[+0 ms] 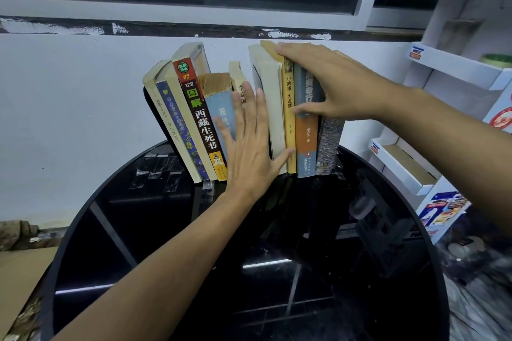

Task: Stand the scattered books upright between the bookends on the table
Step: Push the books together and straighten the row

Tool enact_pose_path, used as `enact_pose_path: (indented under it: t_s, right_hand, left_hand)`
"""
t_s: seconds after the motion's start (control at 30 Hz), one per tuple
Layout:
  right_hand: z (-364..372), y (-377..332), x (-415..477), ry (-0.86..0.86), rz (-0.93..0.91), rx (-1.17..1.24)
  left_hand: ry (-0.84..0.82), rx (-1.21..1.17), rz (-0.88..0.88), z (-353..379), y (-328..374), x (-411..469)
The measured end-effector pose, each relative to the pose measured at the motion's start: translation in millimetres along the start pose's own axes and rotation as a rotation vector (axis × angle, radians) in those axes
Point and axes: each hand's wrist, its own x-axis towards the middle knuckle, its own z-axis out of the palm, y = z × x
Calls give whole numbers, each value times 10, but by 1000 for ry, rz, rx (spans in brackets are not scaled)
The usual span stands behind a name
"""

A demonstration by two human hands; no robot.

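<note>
Paperbacks stand in a row at the far side of the round black glass counter (249, 271), spines facing near. The left group, from the black bookend (149, 102) to the red-and-black spined book (203, 124), leans left, with long axes tipped off vertical. The right group, including the yellow-spined book (289, 108), stands close to upright. The left hand (246, 147) lies flat, straight fingers pressed on the pale blue book (221, 111), holding nothing. The right hand (327, 83) curls over the top of the blue-and-orange book (306, 141), thumb on its spine. These books look light, stiff along the spine but soft-covered, and likely to slide on glass. They are probably best gripped across the top edge, or squeezed together as a block. No right bookend shows.
</note>
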Motion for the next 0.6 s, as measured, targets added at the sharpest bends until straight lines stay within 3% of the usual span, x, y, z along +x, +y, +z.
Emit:
enact_pose_path:
  t_s: [0.6]
  right_hand:
    - [34,123,-54,-9,-6,57]
  left_hand:
    - [23,39,49,195,52,39]
